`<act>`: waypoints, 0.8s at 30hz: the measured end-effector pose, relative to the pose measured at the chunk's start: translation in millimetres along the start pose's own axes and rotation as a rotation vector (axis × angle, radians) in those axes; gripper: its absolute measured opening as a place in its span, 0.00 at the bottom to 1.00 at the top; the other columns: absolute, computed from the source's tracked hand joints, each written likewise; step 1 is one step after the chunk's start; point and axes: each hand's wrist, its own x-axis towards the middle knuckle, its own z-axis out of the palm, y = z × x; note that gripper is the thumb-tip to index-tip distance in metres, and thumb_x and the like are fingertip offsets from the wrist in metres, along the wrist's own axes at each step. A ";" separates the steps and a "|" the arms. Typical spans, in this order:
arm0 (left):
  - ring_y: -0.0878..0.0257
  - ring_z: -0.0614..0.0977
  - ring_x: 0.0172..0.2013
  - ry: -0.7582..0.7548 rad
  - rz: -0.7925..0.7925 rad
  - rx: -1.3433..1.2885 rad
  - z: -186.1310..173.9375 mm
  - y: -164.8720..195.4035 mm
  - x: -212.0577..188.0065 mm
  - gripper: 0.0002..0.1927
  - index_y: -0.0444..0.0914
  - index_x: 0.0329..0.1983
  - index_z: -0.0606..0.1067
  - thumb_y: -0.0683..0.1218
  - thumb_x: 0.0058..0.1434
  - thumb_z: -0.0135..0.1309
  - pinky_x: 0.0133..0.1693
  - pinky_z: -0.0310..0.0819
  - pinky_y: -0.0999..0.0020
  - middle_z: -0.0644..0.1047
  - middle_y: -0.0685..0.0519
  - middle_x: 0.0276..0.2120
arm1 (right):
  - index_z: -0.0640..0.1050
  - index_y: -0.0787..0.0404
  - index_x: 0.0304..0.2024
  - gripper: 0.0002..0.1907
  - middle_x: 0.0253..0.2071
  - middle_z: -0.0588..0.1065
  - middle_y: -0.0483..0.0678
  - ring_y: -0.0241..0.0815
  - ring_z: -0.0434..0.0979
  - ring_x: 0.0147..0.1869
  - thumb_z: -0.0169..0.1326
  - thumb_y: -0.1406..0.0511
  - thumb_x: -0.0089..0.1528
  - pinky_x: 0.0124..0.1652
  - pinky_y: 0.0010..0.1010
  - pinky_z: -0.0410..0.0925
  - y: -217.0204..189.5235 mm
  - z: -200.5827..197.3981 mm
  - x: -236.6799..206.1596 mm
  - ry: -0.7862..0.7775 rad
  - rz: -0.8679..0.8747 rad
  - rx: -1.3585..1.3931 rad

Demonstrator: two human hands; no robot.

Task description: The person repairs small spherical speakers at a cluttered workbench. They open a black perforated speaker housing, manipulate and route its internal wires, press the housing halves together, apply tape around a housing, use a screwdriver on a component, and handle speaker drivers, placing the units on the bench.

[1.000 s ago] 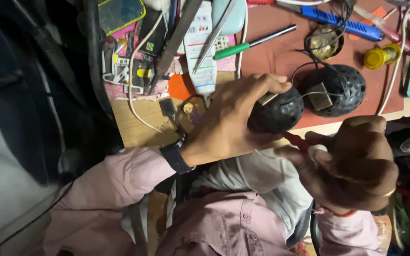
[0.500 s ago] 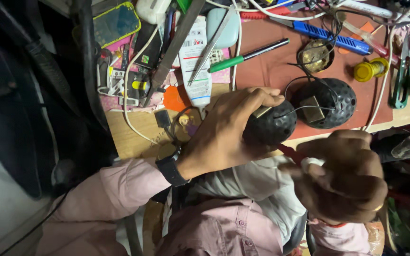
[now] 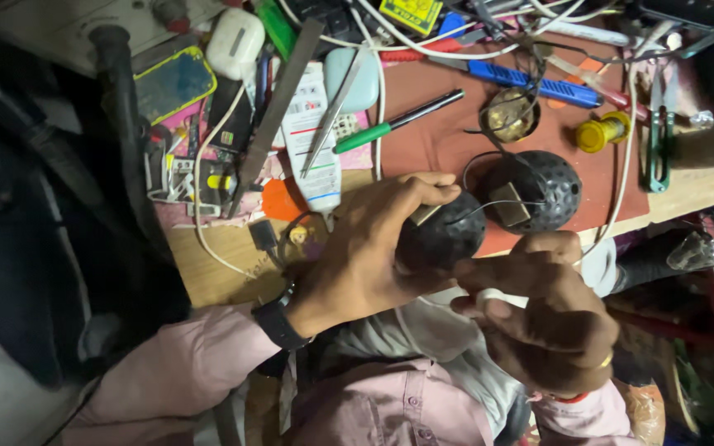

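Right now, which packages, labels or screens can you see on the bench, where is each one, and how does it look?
White tube: flat on the bench above the left hand, long, printed label with red and green marks.
Phone: upper left, dark screen, yellow case edge.
Yellow label: top edge, small rectangle with dark print.
White earbud case: top left, rounded.

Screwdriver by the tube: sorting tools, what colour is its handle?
Green handle, black shaft; head view.
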 end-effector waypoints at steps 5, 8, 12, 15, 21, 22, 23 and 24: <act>0.49 0.79 0.63 -0.016 -0.018 -0.016 -1.3 4.2 1.1 0.37 0.36 0.60 0.67 0.46 0.51 0.74 0.63 0.76 0.59 0.75 0.46 0.61 | 0.74 0.59 0.34 0.11 0.43 0.80 0.52 0.47 0.79 0.43 0.62 0.77 0.58 0.45 0.37 0.74 4.7 3.4 -13.4 0.091 0.051 0.026; 0.49 0.80 0.62 -0.019 -0.003 0.018 -2.4 6.6 3.0 0.37 0.36 0.59 0.68 0.46 0.49 0.75 0.63 0.74 0.58 0.76 0.47 0.60 | 0.74 0.60 0.38 0.16 0.39 0.78 0.50 0.45 0.79 0.41 0.70 0.73 0.54 0.43 0.36 0.73 4.6 4.3 -14.9 0.149 0.063 0.038; 0.48 0.79 0.62 -0.021 -0.018 0.016 -0.8 7.7 2.1 0.38 0.36 0.60 0.67 0.45 0.49 0.74 0.63 0.74 0.58 0.75 0.46 0.60 | 0.71 0.60 0.42 0.16 0.43 0.80 0.57 0.46 0.83 0.41 0.61 0.77 0.55 0.44 0.39 0.70 1.6 0.1 -2.4 0.054 -0.021 0.068; 0.49 0.79 0.62 -0.014 -0.021 0.021 0.6 5.1 -0.3 0.37 0.36 0.60 0.67 0.44 0.49 0.73 0.63 0.74 0.58 0.76 0.46 0.60 | 0.73 0.56 0.42 0.18 0.38 0.76 0.54 0.47 0.77 0.39 0.63 0.78 0.55 0.42 0.36 0.75 -4.7 5.0 5.6 0.093 0.038 0.065; 0.48 0.78 0.61 -0.024 0.004 0.035 -0.8 8.2 2.7 0.36 0.35 0.59 0.68 0.45 0.49 0.73 0.63 0.72 0.57 0.75 0.44 0.59 | 0.67 0.57 0.46 0.21 0.42 0.80 0.57 0.48 0.82 0.39 0.61 0.78 0.57 0.41 0.38 0.72 2.1 3.9 1.9 0.080 -0.112 0.008; 0.48 0.78 0.61 -0.028 0.001 0.039 -1.7 10.6 3.5 0.37 0.35 0.59 0.68 0.46 0.49 0.73 0.62 0.72 0.57 0.75 0.44 0.59 | 0.66 0.57 0.46 0.22 0.43 0.79 0.58 0.47 0.81 0.39 0.58 0.80 0.57 0.41 0.38 0.73 2.4 3.4 -0.8 0.084 -0.070 0.036; 0.47 0.78 0.61 -0.034 -0.001 0.044 -2.0 12.4 4.5 0.37 0.34 0.59 0.68 0.47 0.49 0.74 0.62 0.71 0.57 0.75 0.44 0.59 | 0.68 0.56 0.46 0.23 0.41 0.78 0.54 0.47 0.79 0.38 0.62 0.78 0.56 0.40 0.38 0.73 3.1 4.8 -2.6 0.105 -0.073 -0.002; 0.48 0.79 0.61 -0.033 0.000 0.044 -2.0 13.5 5.1 0.37 0.35 0.59 0.68 0.46 0.49 0.73 0.62 0.72 0.57 0.75 0.44 0.59 | 0.71 0.54 0.47 0.24 0.38 0.77 0.50 0.46 0.78 0.37 0.67 0.76 0.55 0.39 0.37 0.72 3.6 7.2 -3.7 0.128 -0.076 -0.042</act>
